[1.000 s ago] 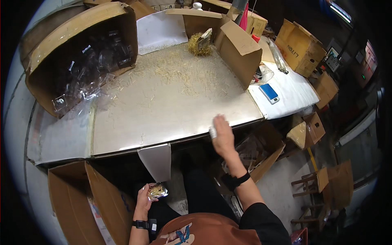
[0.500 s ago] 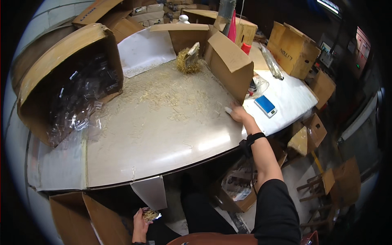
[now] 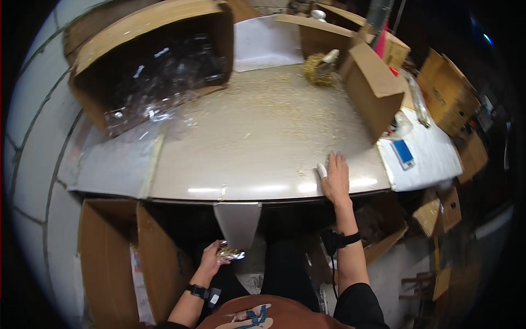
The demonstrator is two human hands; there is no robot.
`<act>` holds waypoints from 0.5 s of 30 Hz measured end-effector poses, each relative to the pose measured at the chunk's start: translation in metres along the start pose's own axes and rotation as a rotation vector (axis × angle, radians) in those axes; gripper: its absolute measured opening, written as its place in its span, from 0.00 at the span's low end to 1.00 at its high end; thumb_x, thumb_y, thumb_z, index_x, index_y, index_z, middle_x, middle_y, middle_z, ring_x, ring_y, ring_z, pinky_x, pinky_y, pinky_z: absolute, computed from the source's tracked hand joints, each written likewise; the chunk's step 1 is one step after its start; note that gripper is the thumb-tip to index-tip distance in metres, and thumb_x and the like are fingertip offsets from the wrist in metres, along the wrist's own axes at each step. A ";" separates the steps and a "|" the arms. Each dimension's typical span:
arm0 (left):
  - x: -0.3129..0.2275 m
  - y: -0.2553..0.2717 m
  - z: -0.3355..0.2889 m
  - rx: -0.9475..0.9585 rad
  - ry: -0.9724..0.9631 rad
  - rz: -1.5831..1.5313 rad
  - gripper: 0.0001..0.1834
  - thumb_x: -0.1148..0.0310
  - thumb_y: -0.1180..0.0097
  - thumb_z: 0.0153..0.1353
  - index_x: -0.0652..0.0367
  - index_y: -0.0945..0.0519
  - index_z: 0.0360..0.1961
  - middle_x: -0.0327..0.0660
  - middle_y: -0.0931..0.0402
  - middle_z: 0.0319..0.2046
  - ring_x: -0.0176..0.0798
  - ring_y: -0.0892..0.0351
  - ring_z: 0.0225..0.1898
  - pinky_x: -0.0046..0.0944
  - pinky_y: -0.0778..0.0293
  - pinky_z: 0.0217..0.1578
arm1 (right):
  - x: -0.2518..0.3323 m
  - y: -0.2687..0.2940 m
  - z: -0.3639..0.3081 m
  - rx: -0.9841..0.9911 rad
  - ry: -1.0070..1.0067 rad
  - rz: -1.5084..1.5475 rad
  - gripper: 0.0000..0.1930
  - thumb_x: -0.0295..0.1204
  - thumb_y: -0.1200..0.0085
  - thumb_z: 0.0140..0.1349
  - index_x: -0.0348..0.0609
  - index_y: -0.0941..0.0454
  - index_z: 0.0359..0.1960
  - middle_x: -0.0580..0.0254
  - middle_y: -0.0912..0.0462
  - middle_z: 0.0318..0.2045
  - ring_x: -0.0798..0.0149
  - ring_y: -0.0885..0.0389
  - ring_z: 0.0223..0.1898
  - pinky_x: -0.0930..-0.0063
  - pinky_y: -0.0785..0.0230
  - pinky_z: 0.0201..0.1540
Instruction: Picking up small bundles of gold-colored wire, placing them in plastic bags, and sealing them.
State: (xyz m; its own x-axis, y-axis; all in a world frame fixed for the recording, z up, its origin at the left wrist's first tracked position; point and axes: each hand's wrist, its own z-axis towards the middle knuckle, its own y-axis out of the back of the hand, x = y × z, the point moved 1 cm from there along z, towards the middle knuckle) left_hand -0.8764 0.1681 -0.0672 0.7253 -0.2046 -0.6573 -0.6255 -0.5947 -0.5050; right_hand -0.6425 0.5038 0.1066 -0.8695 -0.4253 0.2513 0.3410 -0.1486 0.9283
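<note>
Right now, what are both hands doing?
Left hand: closed on a small shiny packet.
Right hand: open, flat on the table.

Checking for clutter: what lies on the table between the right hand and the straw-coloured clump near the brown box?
In the head view, only scattered straw bits on the table lie between the right hand and the clump.

Glossy smooth table (image 3: 230,164), matt cardboard box (image 3: 148,33).

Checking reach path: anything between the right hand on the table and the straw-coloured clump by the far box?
Nothing visible. The right hand lies flat at the near table edge; only loose straw bits cover the surface up to the clump.
</note>
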 end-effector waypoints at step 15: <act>-0.007 -0.057 -0.004 0.108 0.059 -0.008 0.21 0.58 0.64 0.70 0.64 0.28 0.49 0.47 0.20 0.37 0.39 0.17 0.32 0.34 0.18 0.22 | 0.215 -0.044 -0.072 0.114 0.658 0.264 0.26 0.37 0.52 0.61 0.39 0.36 0.60 0.47 0.38 0.62 0.47 0.44 0.66 0.57 0.50 0.66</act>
State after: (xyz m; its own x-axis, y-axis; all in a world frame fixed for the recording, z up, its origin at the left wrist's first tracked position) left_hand -0.8446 0.2000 -0.0318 0.7440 -0.2480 -0.6205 -0.6448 -0.5101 -0.5692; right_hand -0.8190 0.3548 0.1004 -0.3552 -0.8894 0.2877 0.4398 0.1126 0.8910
